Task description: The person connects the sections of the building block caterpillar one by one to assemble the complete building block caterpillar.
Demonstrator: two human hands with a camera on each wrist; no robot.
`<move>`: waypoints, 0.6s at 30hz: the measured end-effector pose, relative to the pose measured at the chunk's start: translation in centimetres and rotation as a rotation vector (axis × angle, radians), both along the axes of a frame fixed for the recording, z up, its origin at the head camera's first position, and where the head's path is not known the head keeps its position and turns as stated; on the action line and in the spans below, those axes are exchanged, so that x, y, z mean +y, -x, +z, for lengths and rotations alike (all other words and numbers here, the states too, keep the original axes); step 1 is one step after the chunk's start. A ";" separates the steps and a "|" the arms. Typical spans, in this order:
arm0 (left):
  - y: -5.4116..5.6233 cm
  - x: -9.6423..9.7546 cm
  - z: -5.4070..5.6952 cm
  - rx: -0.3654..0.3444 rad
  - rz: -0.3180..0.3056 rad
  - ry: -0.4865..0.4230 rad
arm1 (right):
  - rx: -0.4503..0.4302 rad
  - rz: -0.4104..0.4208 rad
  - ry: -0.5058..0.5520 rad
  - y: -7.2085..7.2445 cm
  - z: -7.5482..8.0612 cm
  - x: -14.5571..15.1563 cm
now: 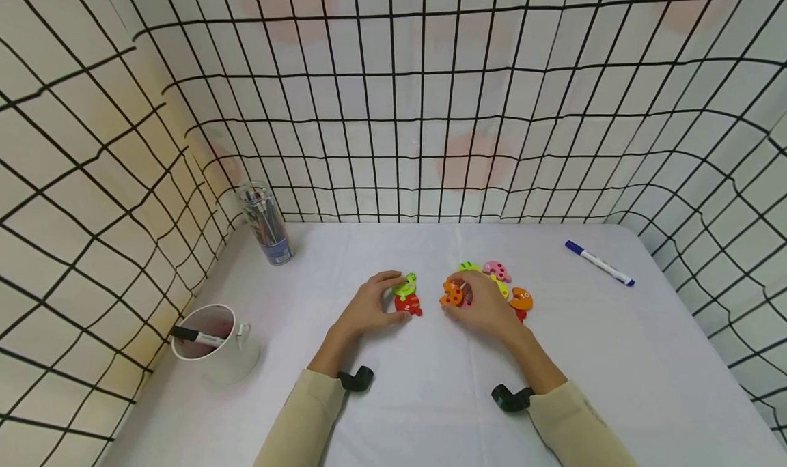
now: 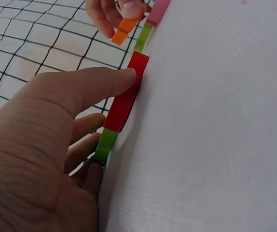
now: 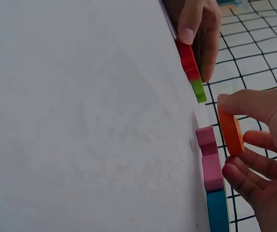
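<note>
In the head view my left hand (image 1: 370,304) holds a red animal-shaped piece (image 1: 408,304) and a green animal-shaped piece (image 1: 404,287), which lie touching on the table. In the left wrist view its thumb presses the edge of the red piece (image 2: 126,96), while fingers reach round by the green piece (image 2: 106,145). My right hand (image 1: 488,303) pinches an orange spotted animal-shaped piece (image 1: 452,293) between thumb and fingers. The right wrist view has this orange piece (image 3: 230,130) raised off the table, near pink pieces (image 3: 212,172) and a blue piece (image 3: 218,210).
Around the right hand lie a pink spotted piece (image 1: 495,270), another orange piece (image 1: 521,298) and several more, partly hidden. A blue-capped marker (image 1: 599,263) lies at the right. At the left stand a jar of pens (image 1: 266,224) and a white bucket (image 1: 236,358). Black wire mesh (image 1: 393,119) surrounds the table.
</note>
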State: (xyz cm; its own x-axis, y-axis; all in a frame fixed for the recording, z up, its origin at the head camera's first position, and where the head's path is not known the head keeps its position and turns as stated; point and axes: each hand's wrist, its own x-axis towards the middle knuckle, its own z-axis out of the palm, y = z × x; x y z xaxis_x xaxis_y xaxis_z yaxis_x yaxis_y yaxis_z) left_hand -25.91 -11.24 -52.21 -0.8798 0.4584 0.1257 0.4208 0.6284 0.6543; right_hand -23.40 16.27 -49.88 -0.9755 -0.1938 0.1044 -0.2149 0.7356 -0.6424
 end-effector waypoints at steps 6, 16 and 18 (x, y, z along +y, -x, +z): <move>0.3 -0.1 -0.4 0.015 0.011 -0.001 | 0.013 0.062 0.056 -0.8 0.6 -0.9; 0.3 -0.2 -0.3 0.005 0.011 -0.048 | -0.006 0.080 0.052 -1.3 0.4 -3.5; 0.3 -0.1 -0.2 -0.001 0.014 -0.052 | 0.003 0.066 0.049 -1.2 0.3 -3.8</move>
